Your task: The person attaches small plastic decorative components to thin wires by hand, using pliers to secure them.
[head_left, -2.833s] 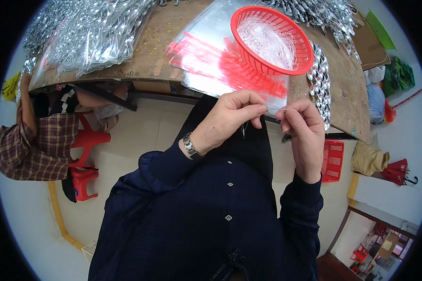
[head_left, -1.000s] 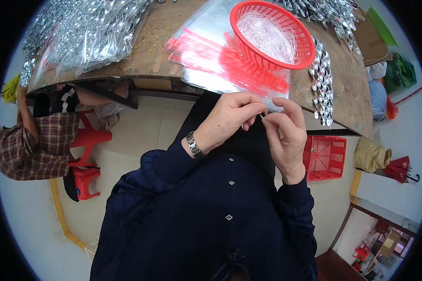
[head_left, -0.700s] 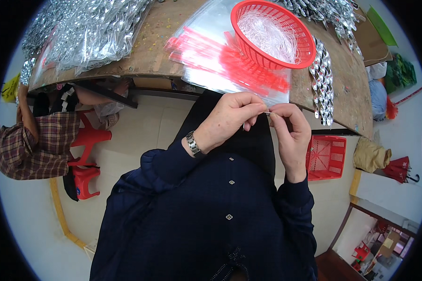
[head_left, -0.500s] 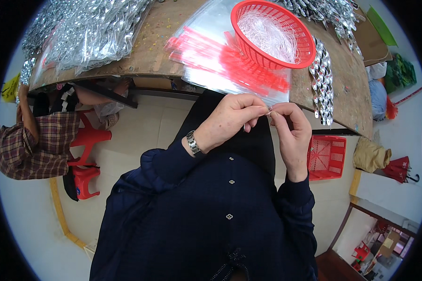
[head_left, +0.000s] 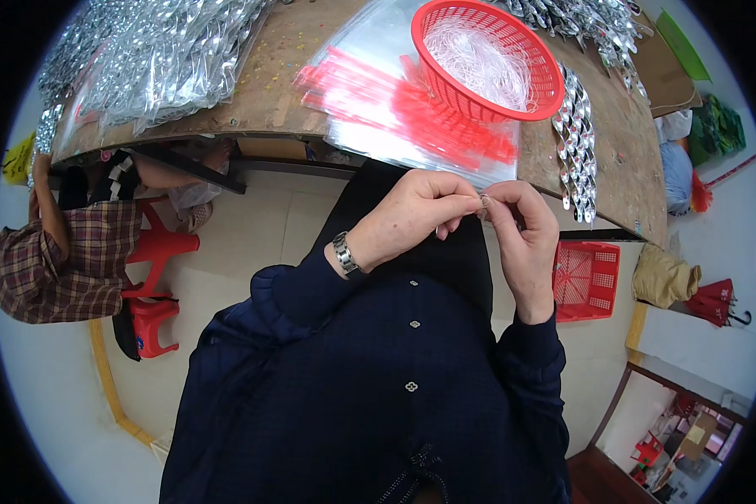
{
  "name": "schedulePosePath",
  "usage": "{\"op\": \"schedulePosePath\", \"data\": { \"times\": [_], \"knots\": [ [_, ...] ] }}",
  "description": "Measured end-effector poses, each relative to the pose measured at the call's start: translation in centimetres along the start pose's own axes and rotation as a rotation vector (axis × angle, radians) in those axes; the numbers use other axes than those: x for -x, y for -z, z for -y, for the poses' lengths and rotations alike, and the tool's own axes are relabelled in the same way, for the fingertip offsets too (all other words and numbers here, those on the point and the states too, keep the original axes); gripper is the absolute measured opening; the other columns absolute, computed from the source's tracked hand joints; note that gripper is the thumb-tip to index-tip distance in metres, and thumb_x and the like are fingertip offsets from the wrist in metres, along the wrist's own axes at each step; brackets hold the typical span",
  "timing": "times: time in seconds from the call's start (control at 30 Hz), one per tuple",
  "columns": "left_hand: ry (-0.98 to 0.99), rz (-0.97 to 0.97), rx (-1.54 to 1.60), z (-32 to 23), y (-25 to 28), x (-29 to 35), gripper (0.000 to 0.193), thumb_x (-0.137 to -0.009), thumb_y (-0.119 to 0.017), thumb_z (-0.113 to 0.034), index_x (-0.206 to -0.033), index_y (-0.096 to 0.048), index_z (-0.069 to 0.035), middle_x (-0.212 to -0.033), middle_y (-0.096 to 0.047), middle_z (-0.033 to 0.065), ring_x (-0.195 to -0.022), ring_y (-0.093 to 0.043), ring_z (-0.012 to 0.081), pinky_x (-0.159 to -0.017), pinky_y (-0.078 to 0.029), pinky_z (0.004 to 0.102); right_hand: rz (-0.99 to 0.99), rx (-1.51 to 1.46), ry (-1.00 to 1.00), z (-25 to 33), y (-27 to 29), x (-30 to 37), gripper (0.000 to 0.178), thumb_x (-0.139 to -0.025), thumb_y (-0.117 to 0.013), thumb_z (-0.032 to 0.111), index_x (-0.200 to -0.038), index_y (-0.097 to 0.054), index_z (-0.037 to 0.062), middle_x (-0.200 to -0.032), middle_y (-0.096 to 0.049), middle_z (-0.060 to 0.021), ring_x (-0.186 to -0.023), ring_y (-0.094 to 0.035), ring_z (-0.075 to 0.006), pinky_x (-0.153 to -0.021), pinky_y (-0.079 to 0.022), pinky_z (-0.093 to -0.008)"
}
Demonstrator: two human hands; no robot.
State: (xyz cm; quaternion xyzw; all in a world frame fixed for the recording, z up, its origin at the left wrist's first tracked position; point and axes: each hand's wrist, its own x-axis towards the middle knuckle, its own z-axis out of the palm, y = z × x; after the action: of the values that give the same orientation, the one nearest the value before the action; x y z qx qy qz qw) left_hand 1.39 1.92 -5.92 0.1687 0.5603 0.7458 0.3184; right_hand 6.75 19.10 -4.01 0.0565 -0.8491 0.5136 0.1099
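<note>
My left hand (head_left: 420, 206) and my right hand (head_left: 521, 227) meet fingertip to fingertip in front of the table's edge. A thin pale thread (head_left: 484, 202) shows between the pinched thumbs and forefingers of both; most of it is hidden by the fingers. Just beyond them lies a stack of clear plastic bags (head_left: 370, 147) with red strips along one end. On the bags stands a red plastic basket (head_left: 433, 71) holding a tangle of white thread (head_left: 483, 63). Strings of shiny silver drop-shaped pieces (head_left: 576, 147) hang over the table edge to the right.
Bagged silver pieces (head_left: 168, 67) cover the left of the brown table (head_left: 277, 92); more silver strands (head_left: 580, 21) lie at the far right. A red crate (head_left: 588, 281) stands on the floor at right. At left, a person in a plaid shirt (head_left: 76, 260) sits near red stools (head_left: 155, 323).
Both hands stay together in nearly the same place, with only slight finger movement. A small loop of the thread shows more plainly between the fingertips.
</note>
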Motion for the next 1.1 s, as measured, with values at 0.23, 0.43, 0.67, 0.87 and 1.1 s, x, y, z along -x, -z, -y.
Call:
{"op": "schedulePosePath", "data": {
  "times": [0.23, 0.43, 0.67, 0.87, 1.1],
  "knots": [
    [-0.011, -0.005, -0.002, 0.1, -0.1, 0.0, 0.016, -0.091, -0.059, -0.017, -0.085, -0.065, -0.002, -0.066, -0.056, -0.0031, -0.057, -0.051, 0.0035, -0.052, -0.041, 0.0176, -0.001, -0.012, -0.016, 0.1, 0.0, 0.0, 0.003, -0.088, -0.057, -0.001, -0.09, -0.058, -0.0031, -0.083, -0.059, -0.0033, -0.076, -0.056, -0.008, -0.07, -0.046, -0.0208],
    [-0.008, -0.016, 0.007, 0.1, -0.1, 0.1, 0.015, -0.09, -0.059, -0.017, -0.087, -0.065, -0.003, -0.068, -0.056, -0.0033, -0.059, -0.05, 0.0029, -0.053, -0.041, 0.0176, -0.001, -0.012, -0.046, -0.1, -0.1, 0.1, 0.005, -0.089, -0.056, 0.0, -0.093, -0.058, -0.0022, -0.085, -0.06, -0.0033, -0.076, -0.056, -0.0077, -0.071, -0.046, -0.0206],
    [-0.018, -0.074, 0.037, 0.3, -0.1, 0.2, 0.015, -0.091, -0.058, -0.016, -0.09, -0.065, -0.003, -0.073, -0.058, -0.0028, -0.061, -0.051, 0.0028, -0.054, -0.043, 0.0176, -0.111, -0.057, -0.054, 0.7, -0.4, 0.4, 0.008, -0.09, -0.055, 0.001, -0.097, -0.058, -0.0011, -0.088, -0.06, -0.0025, -0.077, -0.056, -0.0075, -0.07, -0.047, -0.0206],
    [-0.042, -0.104, 0.057, 0.5, -0.1, 0.2, 0.015, -0.091, -0.058, -0.016, -0.092, -0.065, -0.003, -0.074, -0.059, -0.0025, -0.062, -0.052, 0.0032, -0.056, -0.043, 0.0174, -0.123, 0.018, 0.051, 1.4, -1.0, 0.8, 0.006, -0.088, -0.056, -0.001, -0.093, -0.059, -0.0017, -0.084, -0.059, -0.0031, -0.074, -0.054, -0.0084, -0.067, -0.045, -0.0207],
    [-0.054, -0.114, 0.035, 0.6, -0.2, 0.2, 0.015, -0.092, -0.058, -0.015, -0.094, -0.064, -0.003, -0.074, -0.059, -0.0022, -0.063, -0.052, 0.0032, -0.056, -0.043, 0.0175, -0.175, 0.121, 0.128, 1.7, -1.6, 0.5, 0.009, -0.081, -0.061, -0.005, -0.089, -0.061, -0.0011, -0.08, -0.06, -0.011, -0.071, -0.059, -0.0206, -0.064, -0.046, -0.0279]
  ]
}}
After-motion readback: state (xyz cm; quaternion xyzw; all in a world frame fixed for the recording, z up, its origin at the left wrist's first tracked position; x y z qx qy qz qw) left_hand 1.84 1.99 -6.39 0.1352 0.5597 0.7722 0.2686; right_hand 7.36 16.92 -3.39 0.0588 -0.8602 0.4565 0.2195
